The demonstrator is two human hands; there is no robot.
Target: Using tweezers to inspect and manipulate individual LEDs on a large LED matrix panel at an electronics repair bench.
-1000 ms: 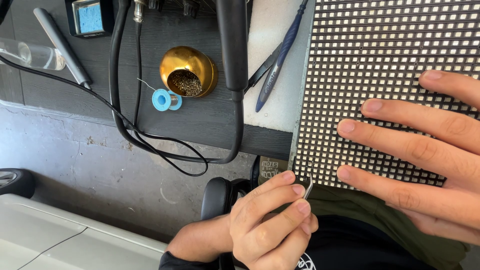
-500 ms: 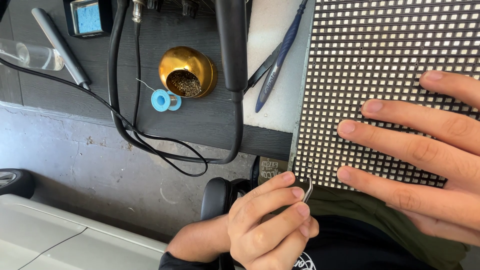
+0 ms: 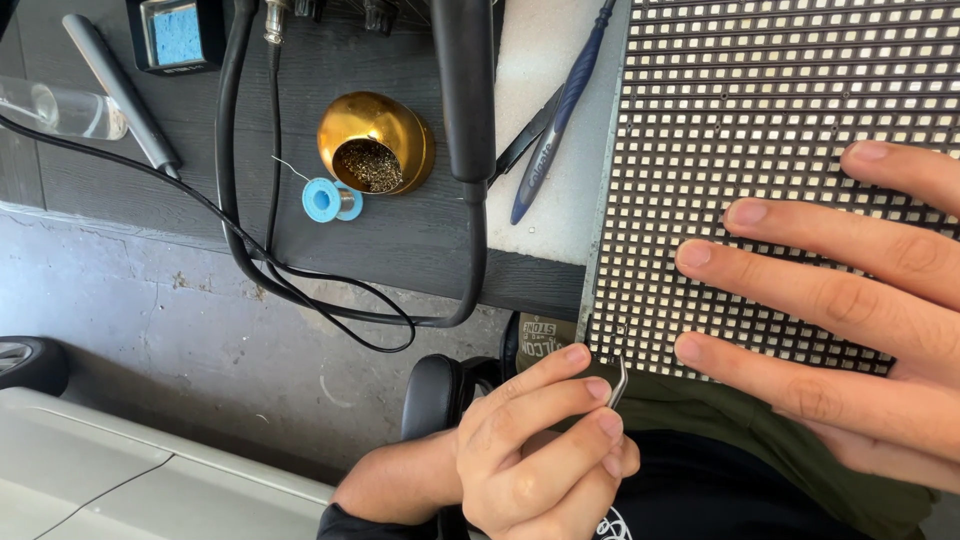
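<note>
Pinching small metal tweezers (image 3: 618, 381) at lower centre, left hand (image 3: 540, 450) curled closed, right hand (image 3: 850, 300) flat with fingers spread on gridded LED panel (image 3: 760, 100) at right, brass tip-cleaner bowl (image 3: 375, 145) upper left.

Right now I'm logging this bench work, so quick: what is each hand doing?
Left hand: closed, fingertips pinching a small metal tool.
Right hand: open, fingers spread flat on the LED grid panel, holding nothing.

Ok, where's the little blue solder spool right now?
In the head view the blue solder spool sits upper left on the dark bench, touching the gold bowl.
</note>
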